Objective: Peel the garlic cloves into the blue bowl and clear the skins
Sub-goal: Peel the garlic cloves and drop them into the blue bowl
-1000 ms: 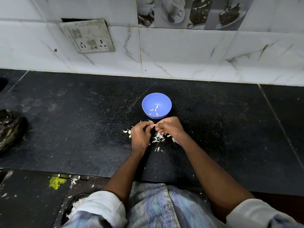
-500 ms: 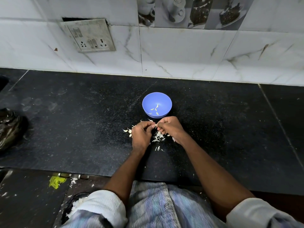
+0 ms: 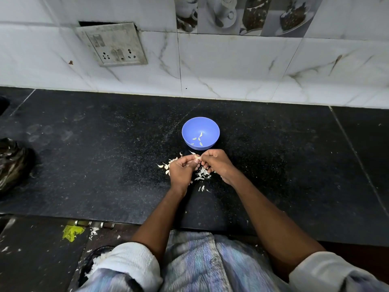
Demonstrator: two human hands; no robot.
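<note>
Your left hand point(image 3: 182, 169) and right hand point(image 3: 217, 164) meet just near of the blue bowl point(image 3: 200, 133), fingertips together. Both grips are clenched on one garlic clove point(image 3: 197, 157), pinched between them just above the tabletop point(image 3: 105, 165); only a pale sliver of it shows.

Counts:
- 1 blue bowl, centre of the tabletop, upright, beyond your hands and not touching them.
- 4 peeled cloves point(image 3: 197, 140) visible on the bowl floor, lying loose.
- Skins point(image 3: 202, 174): one scattered heap under and between your hands, too many and too small to count. A few strays lie to the left of your left hand and a few just near of the heap.
- 1 dark crumpled plastic bag point(image 3: 12, 163) at the far left edge of the tabletop, well apart from the bowl.
- 1 switch-and-socket plate point(image 3: 112, 44) on the wall tiles, far left; two sockets and some rocker switches on it.
- 1 yellow-green scrap point(image 3: 72, 232) below the tabletop's near edge, left.

No readable writing or brand anywhere. The picture tiles point(image 3: 242, 14) at the far top show cups and desserts, no text.
</note>
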